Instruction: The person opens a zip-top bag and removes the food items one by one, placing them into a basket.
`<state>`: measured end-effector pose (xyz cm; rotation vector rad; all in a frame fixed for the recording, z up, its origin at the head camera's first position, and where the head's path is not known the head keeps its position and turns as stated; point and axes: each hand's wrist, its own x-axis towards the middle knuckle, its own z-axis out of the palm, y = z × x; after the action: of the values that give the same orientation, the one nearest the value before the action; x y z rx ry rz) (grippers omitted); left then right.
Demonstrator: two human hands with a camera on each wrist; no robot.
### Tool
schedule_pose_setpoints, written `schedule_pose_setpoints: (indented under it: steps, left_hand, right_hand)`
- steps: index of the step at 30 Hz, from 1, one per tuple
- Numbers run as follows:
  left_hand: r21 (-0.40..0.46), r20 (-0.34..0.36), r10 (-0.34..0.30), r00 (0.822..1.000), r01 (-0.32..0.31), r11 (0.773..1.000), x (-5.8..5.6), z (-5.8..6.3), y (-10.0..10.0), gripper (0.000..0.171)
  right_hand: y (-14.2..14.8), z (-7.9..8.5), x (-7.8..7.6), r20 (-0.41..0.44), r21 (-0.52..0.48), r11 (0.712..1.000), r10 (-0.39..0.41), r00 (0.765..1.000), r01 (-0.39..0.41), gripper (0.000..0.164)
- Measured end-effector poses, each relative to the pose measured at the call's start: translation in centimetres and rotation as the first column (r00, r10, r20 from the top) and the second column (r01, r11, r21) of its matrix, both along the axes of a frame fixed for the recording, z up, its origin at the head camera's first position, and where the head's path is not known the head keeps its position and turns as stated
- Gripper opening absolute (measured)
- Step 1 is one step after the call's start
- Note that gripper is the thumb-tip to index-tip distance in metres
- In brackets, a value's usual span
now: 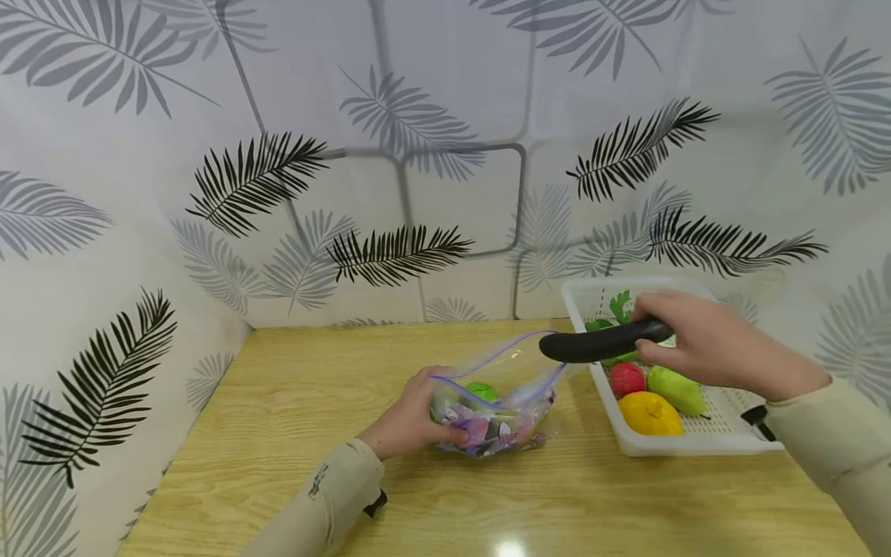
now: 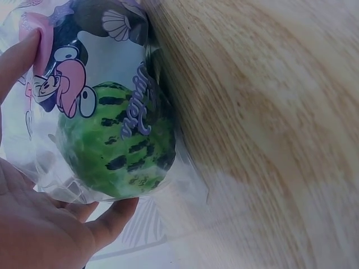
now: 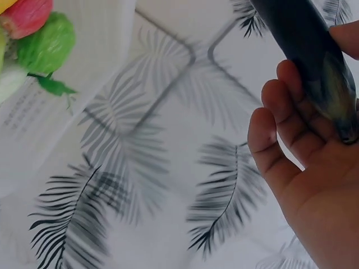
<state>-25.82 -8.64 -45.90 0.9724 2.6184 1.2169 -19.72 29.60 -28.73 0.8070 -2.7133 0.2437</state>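
A long dark eggplant (image 1: 592, 343) is held by its stem end in my right hand (image 1: 685, 340), its rounded tip over the bag's opening in the head view. In the right wrist view, fingers and thumb wrap the eggplant (image 3: 308, 53) near its stem. My left hand (image 1: 418, 418) grips the side of a clear printed zip bag (image 1: 480, 433) with a purple zip edge, its mouth spread apart. Through the bag's wall in the left wrist view shows a small green striped watermelon (image 2: 120, 145), with left fingertips beneath it.
At the right, a white plastic basket (image 1: 626, 447) holds a yellow lemon-like fruit (image 1: 650, 414), a green pear (image 1: 677, 389), a red fruit (image 1: 628, 378) and green leaves (image 1: 619, 305). The wooden table (image 1: 292, 387) meets a leaf-patterned curtain (image 1: 459, 216) at its back edge.
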Motion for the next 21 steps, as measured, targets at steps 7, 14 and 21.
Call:
schedule_pose_setpoints:
  steps: [7,14,21]
  left_hand:
    - [0.052,-0.051,-0.058,0.997,0.061,0.997,-0.2,-0.1,0.3,0.053]
    - [0.081,-0.039,-0.077,0.996,0.079,0.994,-0.2,-0.2,0.2,0.062]
    - [0.138,0.003,-0.105,0.994,0.104,0.985,0.7,1.5,0.5,0.056]
  right_hand:
    - [4.7,-0.6,1.0,0.05,-0.038,0.994,-0.098,0.994,0.1,0.019]
    - [8.8,-2.5,0.2,0.182,0.032,0.97,-0.243,0.953,0.241,0.021]
    - [11.7,-5.3,-0.3,0.25,0.118,0.929,-0.369,0.895,0.35,0.035]
